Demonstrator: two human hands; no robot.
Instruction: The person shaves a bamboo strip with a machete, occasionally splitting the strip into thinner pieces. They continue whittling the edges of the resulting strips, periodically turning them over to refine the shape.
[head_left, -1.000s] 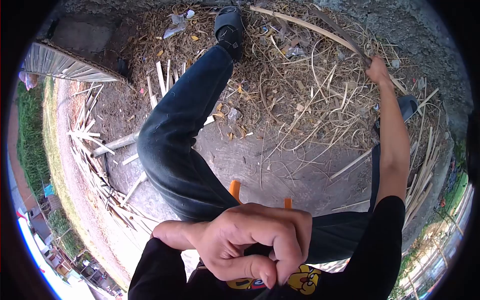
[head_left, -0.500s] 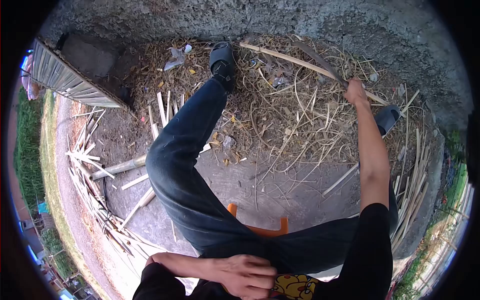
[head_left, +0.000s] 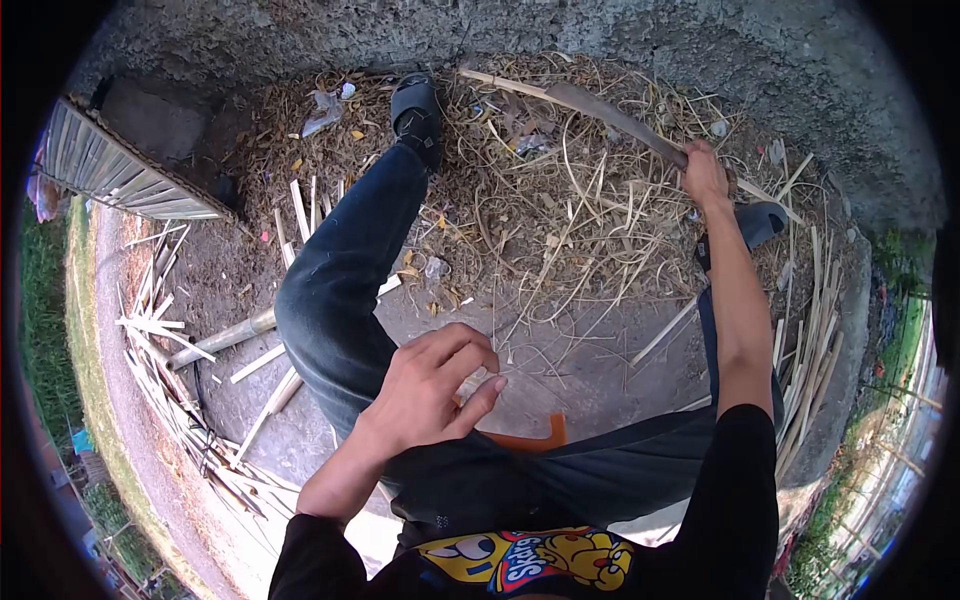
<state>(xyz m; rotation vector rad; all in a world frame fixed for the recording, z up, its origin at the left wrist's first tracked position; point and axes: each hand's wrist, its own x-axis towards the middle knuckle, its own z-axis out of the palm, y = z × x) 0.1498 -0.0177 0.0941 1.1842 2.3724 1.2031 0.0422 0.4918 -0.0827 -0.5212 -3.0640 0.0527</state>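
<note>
My right hand (head_left: 706, 175) is closed around the handle of a long, broad-bladed knife (head_left: 620, 120). The blade points up and left, over or against a pale wooden strip (head_left: 510, 85) on the littered ground; whether they touch I cannot tell. My left hand (head_left: 430, 390) is raised above my lap with curled, parted fingers and nothing in it. Under me shows part of an orange stool (head_left: 555, 432). Thin curled shavings (head_left: 600, 220) cover the ground between my feet.
Split strips lie in a pile at the left (head_left: 165, 350) and another at the right (head_left: 815, 340). A bamboo pole (head_left: 235, 335) rests at the left. A slatted panel (head_left: 125, 170) stands upper left, and a rough wall (head_left: 500, 35) runs along the top.
My left hand has lifted from my shirt and moved up and left, its fingers now apart. The knife's blade has swung lower and turned more broadside to the view.
</note>
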